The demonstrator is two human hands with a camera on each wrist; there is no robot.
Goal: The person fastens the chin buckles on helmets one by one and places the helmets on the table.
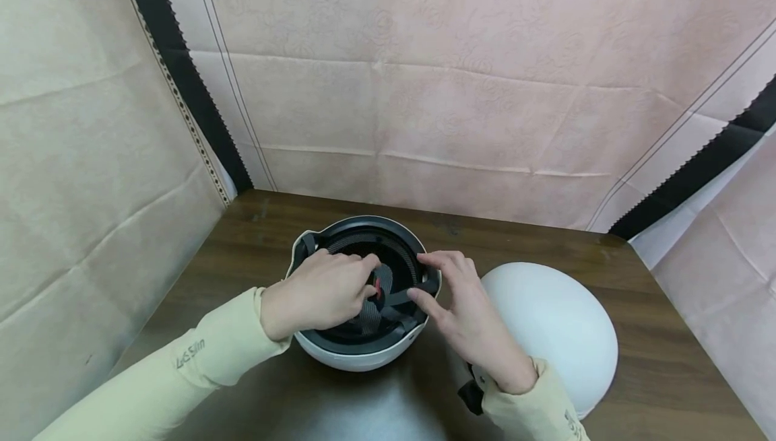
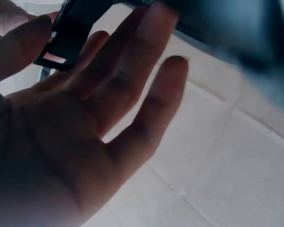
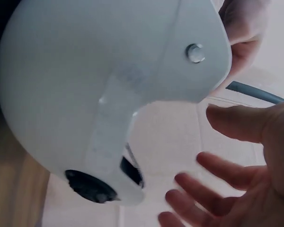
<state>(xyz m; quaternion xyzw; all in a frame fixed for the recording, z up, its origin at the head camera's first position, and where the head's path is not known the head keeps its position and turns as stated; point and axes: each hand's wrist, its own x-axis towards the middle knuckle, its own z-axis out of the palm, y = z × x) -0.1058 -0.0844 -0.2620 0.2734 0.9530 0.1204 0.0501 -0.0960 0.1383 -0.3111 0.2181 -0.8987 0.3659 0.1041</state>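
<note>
A white helmet [image 1: 358, 361] lies upside down on the table, its black lining and straps facing up. My left hand [image 1: 330, 289] reaches over its left rim and pinches a black strap buckle [image 2: 68, 35] between thumb and fingers. Beside those fingertips a red tab [image 1: 377, 287] shows on the strap. At the right rim my right hand [image 1: 467, 316] has thumb and forefinger spread about the black strap end [image 1: 432, 283]. In the right wrist view, its relaxed fingers [image 3: 203, 196] stand apart beside the helmet's white shell [image 3: 75, 85], with nothing gripped.
A second white helmet [image 1: 554, 330] rests dome up to the right, close behind my right forearm, with a black strap piece [image 1: 471, 397] at its left side. The wooden table [image 1: 254, 239] is bounded by pale fabric walls [image 1: 388, 118] at the back and sides.
</note>
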